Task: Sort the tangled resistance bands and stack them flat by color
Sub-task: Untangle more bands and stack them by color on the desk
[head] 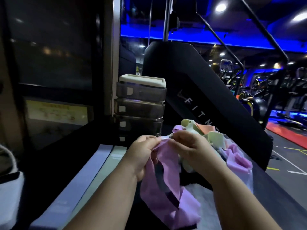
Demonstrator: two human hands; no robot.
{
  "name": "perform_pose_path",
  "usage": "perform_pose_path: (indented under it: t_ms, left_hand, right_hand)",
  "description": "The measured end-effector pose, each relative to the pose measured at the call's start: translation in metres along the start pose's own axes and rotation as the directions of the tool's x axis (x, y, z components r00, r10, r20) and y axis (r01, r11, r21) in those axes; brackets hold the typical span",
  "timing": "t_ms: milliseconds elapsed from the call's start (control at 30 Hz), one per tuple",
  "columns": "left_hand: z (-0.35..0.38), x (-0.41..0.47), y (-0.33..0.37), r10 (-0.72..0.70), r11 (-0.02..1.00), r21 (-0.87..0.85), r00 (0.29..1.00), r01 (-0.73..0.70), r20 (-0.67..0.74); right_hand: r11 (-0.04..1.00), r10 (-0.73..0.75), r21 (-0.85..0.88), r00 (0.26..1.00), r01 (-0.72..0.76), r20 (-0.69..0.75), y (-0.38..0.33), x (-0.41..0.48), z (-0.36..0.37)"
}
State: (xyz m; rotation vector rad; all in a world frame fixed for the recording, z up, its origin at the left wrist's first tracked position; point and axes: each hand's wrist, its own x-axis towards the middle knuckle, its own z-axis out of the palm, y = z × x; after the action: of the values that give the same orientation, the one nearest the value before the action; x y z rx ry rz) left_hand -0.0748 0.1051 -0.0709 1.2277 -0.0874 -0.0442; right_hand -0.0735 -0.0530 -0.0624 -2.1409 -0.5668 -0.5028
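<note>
A pink-purple resistance band (167, 193) hangs twisted from both hands over the dark table (54, 163). My left hand (142, 153) pinches its upper edge, and my right hand (191, 146) pinches the same edge just to the right, fingers curled. Behind my right hand lies a tangled heap of bands (214, 138) in pale green, orange, grey and pink. To the left, a lavender band (79, 181) and a pale green band (106, 166) lie flat side by side.
A stack of grey drawer boxes with a white lid (141, 103) stands at the table's back. A black fitness machine (199, 90) rises behind the heap. A white object (8, 196) sits at the left edge. Gym floor and machines fill the right.
</note>
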Motion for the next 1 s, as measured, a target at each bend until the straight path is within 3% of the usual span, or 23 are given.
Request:
perform_pose_path:
  t_ms: [67, 200, 267, 367, 433, 533, 667, 800, 1000]
  left_hand:
    - [-0.006, 0.004, -0.006, -0.013, 0.998, -0.056, 0.999, 0.011, -0.047]
    - [-0.012, 0.001, -0.013, -0.004, 0.993, -0.115, 0.996, 0.014, 0.085]
    - [-0.016, 0.001, -0.016, -0.002, 1.000, 0.016, 0.994, 0.000, 0.108]
    - [-0.015, 0.001, -0.023, -0.027, 0.929, 0.369, 0.999, 0.008, 0.047]
    - [-0.011, 0.002, -0.030, 0.059, 0.830, 0.556, 0.998, -0.051, 0.003]
    - [-0.005, 0.001, -0.036, 0.246, 0.731, 0.659, 0.969, -0.178, -0.011]
    - [-0.005, -0.010, -0.031, 0.249, 0.819, 0.538, 0.968, -0.198, -0.022]
    - [-0.002, -0.018, -0.031, 0.108, 0.976, 0.182, 0.991, -0.121, 0.077]
    - [-0.002, -0.017, -0.036, 0.057, 0.995, 0.069, 0.980, -0.072, 0.189]
  right_hand:
    - [0.999, 0.021, -0.037, 1.000, -0.020, 0.007, -0.004, 0.012, 0.007]
    - [0.983, 0.149, 0.107, 0.989, -0.146, -0.020, 0.010, 0.022, 0.025]
    - [0.948, 0.193, 0.261, 0.981, -0.183, -0.012, 0.019, 0.019, 0.030]
    - [0.922, 0.221, 0.323, 0.975, -0.213, 0.012, 0.028, 0.011, 0.026]
    - [0.907, 0.222, 0.356, 0.974, -0.224, 0.046, 0.032, 0.005, 0.021]
    - [0.883, 0.207, 0.413, 0.974, -0.224, 0.087, 0.032, -0.002, 0.014]
    - [0.871, 0.193, 0.433, 0.972, -0.232, 0.132, 0.029, -0.006, 0.010]
    - [0.877, 0.187, 0.421, 0.972, -0.231, 0.144, 0.029, -0.008, 0.011]
    - [0.821, 0.186, 0.509, 0.965, -0.257, 0.187, 0.028, -0.010, 0.011]
